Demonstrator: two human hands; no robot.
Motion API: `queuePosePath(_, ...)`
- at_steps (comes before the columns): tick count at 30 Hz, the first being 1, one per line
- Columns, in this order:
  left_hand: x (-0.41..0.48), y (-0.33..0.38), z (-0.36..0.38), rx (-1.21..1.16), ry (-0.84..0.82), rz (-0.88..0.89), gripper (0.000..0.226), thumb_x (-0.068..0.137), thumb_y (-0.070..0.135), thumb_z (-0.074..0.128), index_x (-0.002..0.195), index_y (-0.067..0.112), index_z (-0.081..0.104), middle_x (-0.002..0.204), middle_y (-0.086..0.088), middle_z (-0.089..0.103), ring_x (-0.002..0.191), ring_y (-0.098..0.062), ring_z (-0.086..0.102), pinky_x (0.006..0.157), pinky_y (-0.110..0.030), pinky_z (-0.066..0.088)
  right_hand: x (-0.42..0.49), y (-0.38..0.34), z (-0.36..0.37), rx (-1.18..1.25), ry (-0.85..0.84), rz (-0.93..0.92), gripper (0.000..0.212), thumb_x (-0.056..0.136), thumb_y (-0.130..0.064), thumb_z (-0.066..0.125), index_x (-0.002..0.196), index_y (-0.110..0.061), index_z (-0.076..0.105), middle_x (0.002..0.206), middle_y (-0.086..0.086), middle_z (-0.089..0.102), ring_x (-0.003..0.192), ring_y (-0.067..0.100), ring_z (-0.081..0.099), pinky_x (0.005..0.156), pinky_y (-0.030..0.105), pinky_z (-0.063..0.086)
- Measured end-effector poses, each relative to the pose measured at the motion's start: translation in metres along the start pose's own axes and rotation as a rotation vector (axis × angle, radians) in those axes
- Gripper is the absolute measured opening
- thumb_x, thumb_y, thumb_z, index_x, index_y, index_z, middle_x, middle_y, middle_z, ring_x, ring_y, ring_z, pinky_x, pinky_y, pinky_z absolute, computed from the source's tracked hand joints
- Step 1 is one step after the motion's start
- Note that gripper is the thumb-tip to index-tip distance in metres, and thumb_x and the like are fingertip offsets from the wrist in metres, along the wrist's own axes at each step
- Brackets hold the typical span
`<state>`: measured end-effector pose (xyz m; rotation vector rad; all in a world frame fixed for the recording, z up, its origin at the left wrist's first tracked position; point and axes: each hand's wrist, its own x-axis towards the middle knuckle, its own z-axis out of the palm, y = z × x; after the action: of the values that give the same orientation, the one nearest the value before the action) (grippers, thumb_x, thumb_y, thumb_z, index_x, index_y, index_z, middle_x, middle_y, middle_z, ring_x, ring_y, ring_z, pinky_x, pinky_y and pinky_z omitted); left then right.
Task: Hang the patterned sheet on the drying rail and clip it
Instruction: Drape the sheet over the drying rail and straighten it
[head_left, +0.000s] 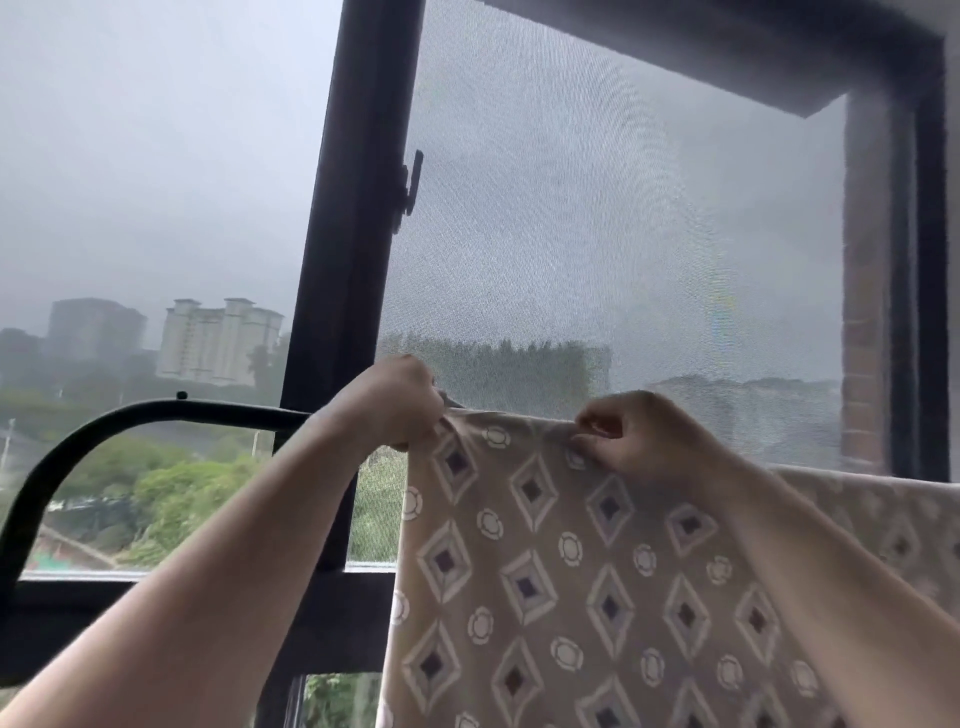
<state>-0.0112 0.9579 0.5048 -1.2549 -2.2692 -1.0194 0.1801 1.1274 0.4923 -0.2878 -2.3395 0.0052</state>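
The sheet (545, 571) hangs over the black rail (156, 410) in front of a mesh screen (597, 234), its top edge along the rail. The left hand (395, 405) has its fingers curled tight round the sheet's top corner; the right hand (644, 434) pinches the edge nearby.

no readable text, labels, numbers or signs anywhere

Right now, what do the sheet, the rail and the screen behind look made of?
Patterned sheet: soft woven cloth, matte beige, printed diamonds and rings; it drapes and puckers where the left hand grips it. Drying rail: probably painted metal tube, smooth black, bent in a curve. Screen: fine grey mesh; the weave shows.
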Motion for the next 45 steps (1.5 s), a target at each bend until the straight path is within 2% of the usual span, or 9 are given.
queuePosePath(6,0.000,0.020,0.007,-0.041,-0.036,-0.060,0.027,0.091,0.008,0.050,0.068,0.000,0.061,0.063,-0.009,0.059,0.053,-0.020,0.055,0.043,-0.024,0.042,0.003,0.012,-0.004,0.171,0.094,0.105,0.029,0.086,-0.026,0.074,0.057,-0.025,0.069,0.048,-0.016,0.062,0.045,-0.006,0.050,0.048,0.014,0.038)
queuePosePath(12,0.002,0.027,-0.007,-0.026,-0.102,-0.129,0.022,0.095,0.007,0.045,0.101,0.000,0.065,0.091,-0.013,0.063,0.072,-0.023,0.056,0.060,-0.028,0.046,0.037,-0.001,0.000,0.332,0.177,0.147,0.024,0.086,-0.024,0.075,0.061,-0.023,0.073,0.049,-0.014,0.064,0.044,-0.003,0.056,0.045,0.012,0.042)
queuePosePath(14,0.004,0.020,-0.008,-0.059,-0.129,-0.169,0.022,0.093,0.010,0.045,0.093,0.001,0.065,0.085,-0.011,0.063,0.067,-0.021,0.059,0.054,-0.026,0.047,0.046,-0.003,0.005,0.373,0.097,0.207,0.018,0.085,-0.027,0.075,0.073,-0.014,0.078,0.053,-0.008,0.066,0.045,0.002,0.057,0.045,0.013,0.042)
queuePosePath(18,0.001,0.004,-0.021,-0.306,-0.200,-0.144,0.057,0.082,0.052,0.068,0.117,0.007,0.063,0.117,-0.011,0.063,0.110,-0.031,0.060,0.095,-0.041,0.048,0.054,-0.001,0.014,0.196,-0.238,0.263,0.026,0.079,-0.046,0.078,0.078,-0.020,0.080,0.067,-0.008,0.073,0.065,0.005,0.065,0.063,0.020,0.050)
queuePosePath(23,-0.005,-0.001,-0.024,-0.193,-0.292,-0.029,0.028,0.070,0.041,0.083,0.065,0.015,0.074,0.063,0.000,0.071,0.066,-0.017,0.065,0.067,-0.028,0.050,0.059,-0.006,0.012,0.037,-0.535,0.276,0.016,0.081,-0.027,0.073,0.066,-0.030,0.077,0.059,-0.017,0.068,0.077,0.007,0.065,0.078,0.028,0.052)
queuePosePath(28,-0.006,0.010,-0.023,-0.167,-0.280,-0.090,0.026,0.075,0.038,0.081,0.063,0.017,0.071,0.063,0.000,0.069,0.067,-0.018,0.063,0.071,-0.033,0.052,0.034,-0.010,0.004,0.244,-0.103,0.070,0.032,0.093,-0.034,0.064,0.076,-0.008,0.072,0.071,-0.001,0.070,0.063,0.009,0.062,0.067,0.028,0.048)
queuePosePath(30,-0.006,0.014,-0.022,-0.128,-0.243,-0.096,0.025,0.078,0.038,0.078,0.073,0.014,0.072,0.070,-0.001,0.070,0.068,-0.017,0.063,0.068,-0.030,0.052,0.017,-0.016,0.002,0.155,-0.150,0.015,0.043,0.095,-0.040,0.059,0.073,-0.003,0.065,0.060,-0.003,0.059,0.054,0.005,0.052,0.056,0.027,0.041)
queuePosePath(37,0.000,0.031,-0.004,0.222,-0.245,-0.121,0.025,0.093,0.029,0.063,0.084,0.006,0.068,0.070,-0.004,0.062,0.056,-0.012,0.056,0.043,-0.021,0.043,0.010,-0.009,0.023,0.006,-0.119,-0.096,0.029,0.093,-0.051,0.050,0.067,-0.039,0.056,0.053,-0.012,0.052,0.054,0.003,0.046,0.059,0.034,0.041)
queuePosePath(45,0.003,0.015,-0.010,-0.043,-0.379,-0.076,0.040,0.097,0.037,0.052,0.098,0.002,0.072,0.093,-0.012,0.074,0.079,-0.027,0.069,0.075,-0.037,0.055,0.037,-0.009,0.022,0.130,0.011,-0.032,0.032,0.094,-0.031,0.063,0.064,-0.026,0.073,0.056,-0.012,0.064,0.055,0.003,0.059,0.054,0.021,0.040)
